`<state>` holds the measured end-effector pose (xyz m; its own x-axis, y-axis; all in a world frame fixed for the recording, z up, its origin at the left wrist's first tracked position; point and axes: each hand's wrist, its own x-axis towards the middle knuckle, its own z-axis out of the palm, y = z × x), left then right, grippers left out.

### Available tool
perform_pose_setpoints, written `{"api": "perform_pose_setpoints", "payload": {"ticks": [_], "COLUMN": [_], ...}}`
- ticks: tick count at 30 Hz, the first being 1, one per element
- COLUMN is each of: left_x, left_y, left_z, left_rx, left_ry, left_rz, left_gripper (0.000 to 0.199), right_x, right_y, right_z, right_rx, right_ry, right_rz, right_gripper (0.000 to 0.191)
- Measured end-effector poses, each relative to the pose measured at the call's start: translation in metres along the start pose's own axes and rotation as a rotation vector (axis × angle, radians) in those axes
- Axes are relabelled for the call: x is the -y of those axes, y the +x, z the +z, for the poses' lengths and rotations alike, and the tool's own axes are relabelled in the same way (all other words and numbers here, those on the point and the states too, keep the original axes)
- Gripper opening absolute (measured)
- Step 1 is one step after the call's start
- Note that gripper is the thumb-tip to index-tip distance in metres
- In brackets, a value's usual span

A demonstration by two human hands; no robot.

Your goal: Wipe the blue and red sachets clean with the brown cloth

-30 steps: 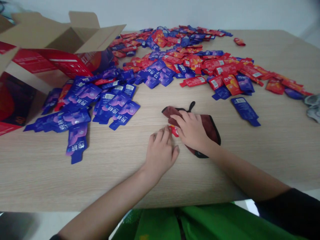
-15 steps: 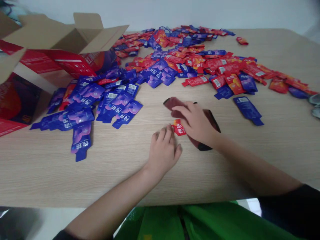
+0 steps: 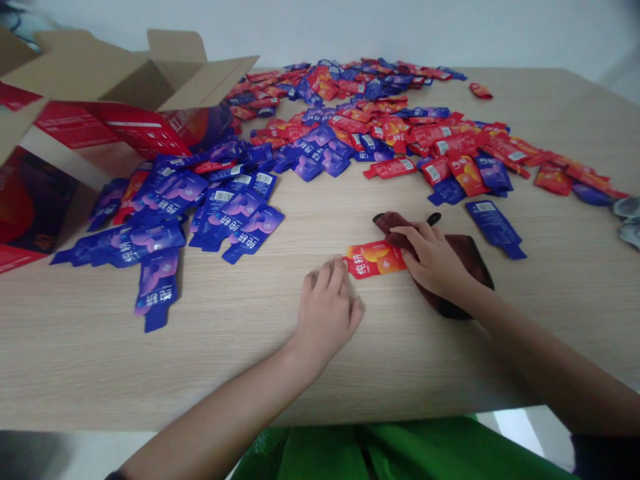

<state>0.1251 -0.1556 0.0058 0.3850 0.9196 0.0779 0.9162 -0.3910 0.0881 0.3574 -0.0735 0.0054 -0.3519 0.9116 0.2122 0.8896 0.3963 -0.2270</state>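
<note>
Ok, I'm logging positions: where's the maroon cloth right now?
In the head view, the maroon cloth lies right of centre, under the right hand, by the right end of the red-orange sachet.

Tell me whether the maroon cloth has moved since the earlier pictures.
Yes, rightward: the maroon cloth under the right hand now lies nearer the lone blue packet beyond its right side, which has stayed put.

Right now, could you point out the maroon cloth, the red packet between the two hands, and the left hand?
Maroon cloth (image 3: 469,255): head view, on its uncovered right part.
Red packet (image 3: 375,260): head view, middle of its printed face.
Left hand (image 3: 325,307): head view, back of the hand.
</note>
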Motion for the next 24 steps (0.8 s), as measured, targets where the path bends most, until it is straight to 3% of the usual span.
{"api": "perform_pose_setpoints", "payload": {"ticks": [5, 8, 11, 17, 24], "left_x": [-0.001, 0.000, 0.001, 0.002, 0.001], "left_y": [-0.001, -0.001, -0.001, 0.000, 0.000], "left_z": [0.001, 0.001, 0.001, 0.001, 0.002], "left_rx": [-0.018, -0.026, -0.022, -0.031, -0.020], "left_ry": [0.006, 0.015, 0.013, -0.011, -0.020], "left_rz": [-0.004, 0.012, 0.017, 0.009, 0.004], "left_gripper": [0.059, 0.052, 0.047, 0.058, 0.060], "right_x": [0.044, 0.076, 0.087, 0.052, -0.004], "right_y": [0.023, 0.026, 0.020, 0.003, 0.004], "right_z": [-0.009, 0.003, 0.017, 0.017, 0.006], "right_rx": [-0.110, -0.042, 0.038, 0.021, 0.016], "right_ry": [0.150, 0.132, -0.011, -0.131, -0.023], "right_rz": [-0.065, -0.211, -0.267, -0.082, 0.048], "right_gripper": [0.042, 0.040, 0.039, 0.044, 0.040]}}
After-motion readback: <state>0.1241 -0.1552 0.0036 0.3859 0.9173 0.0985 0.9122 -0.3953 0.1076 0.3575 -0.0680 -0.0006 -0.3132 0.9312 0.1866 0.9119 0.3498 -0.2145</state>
